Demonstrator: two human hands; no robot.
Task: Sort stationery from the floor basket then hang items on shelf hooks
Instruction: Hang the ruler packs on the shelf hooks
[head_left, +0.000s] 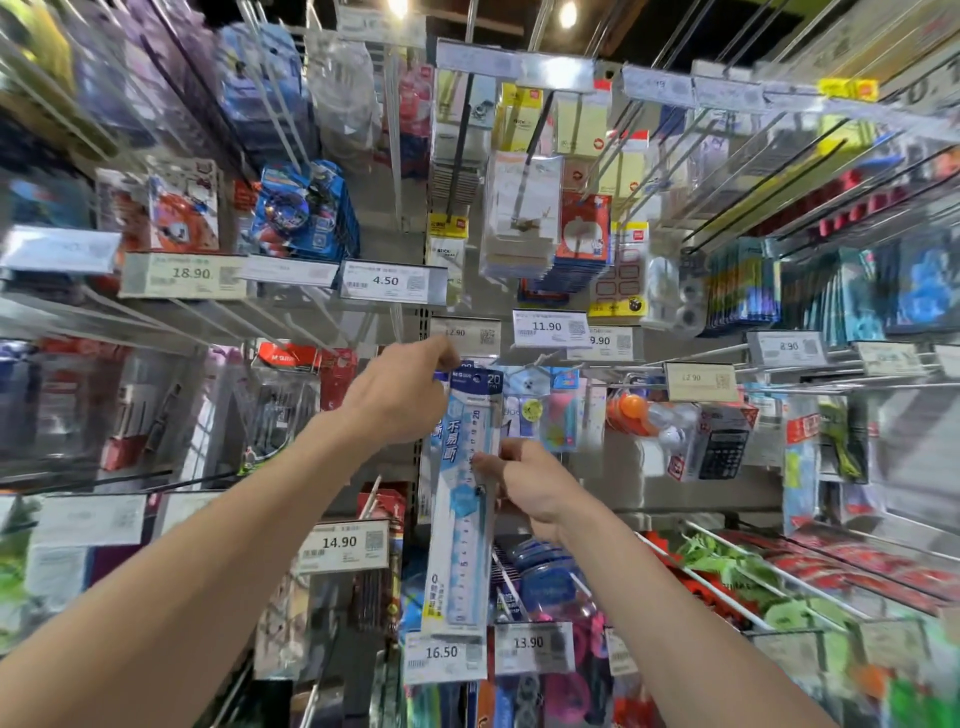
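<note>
The right hand (535, 488) pinches the right edge of the upright ruler pack (460, 519) about halfway up; the left hand (400, 395) pinches its top corner, before the shelf (423, 319) middle post, just under a price tag (465, 335)

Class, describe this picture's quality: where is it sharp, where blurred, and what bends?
Head view: sharp in the centre, on the ruler pack held by left hand and right hand; its edges smear into blur; shelf hooks fan outward, wide-angle distortion; ceiling lamps glare at top.
</note>
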